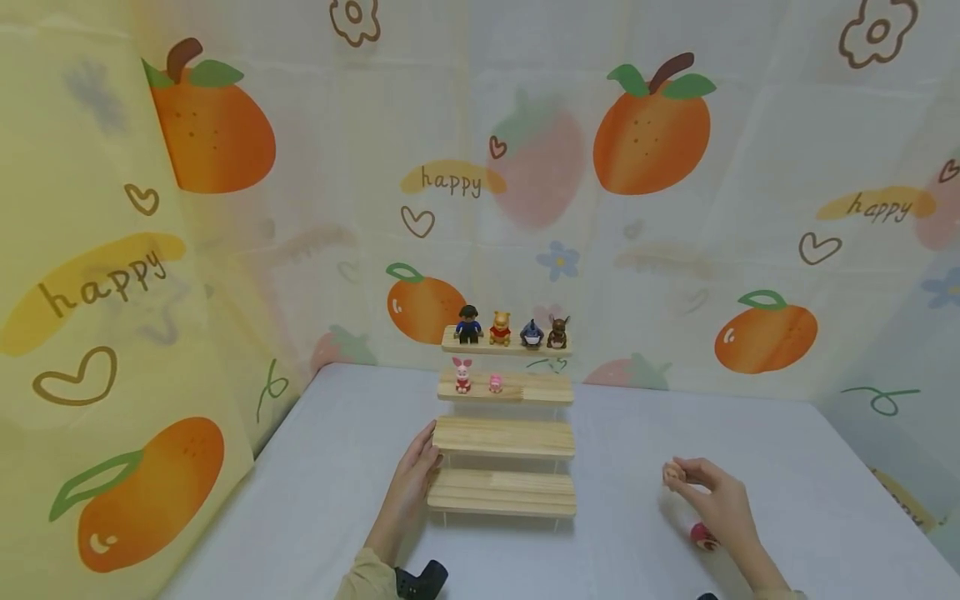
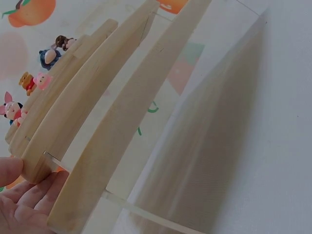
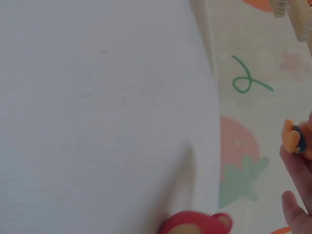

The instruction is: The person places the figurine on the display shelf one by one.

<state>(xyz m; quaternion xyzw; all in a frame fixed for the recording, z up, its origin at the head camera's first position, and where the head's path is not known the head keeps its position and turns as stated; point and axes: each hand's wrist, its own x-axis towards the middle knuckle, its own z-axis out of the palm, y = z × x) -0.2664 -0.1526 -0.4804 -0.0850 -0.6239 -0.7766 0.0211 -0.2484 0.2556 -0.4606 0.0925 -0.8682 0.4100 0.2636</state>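
My left hand grips the left end of a board on a wooden tiered display stand. In the left wrist view its thumb lies on one side of the board and the fingers on the other. Off to the right of the stand, my right hand pinches a small peach-coloured figurine above the table. Part of that figurine shows orange and dark blue in the right wrist view; the hand hides the rest. Below this hand a red figurine lies on the table.
On the top tier stand a dark-haired doll, a Pooh figurine, an Eeyore figurine and a brown eared figurine. Piglet and a small pink figurine occupy the tier below. Printed cloth hangs behind the white table.
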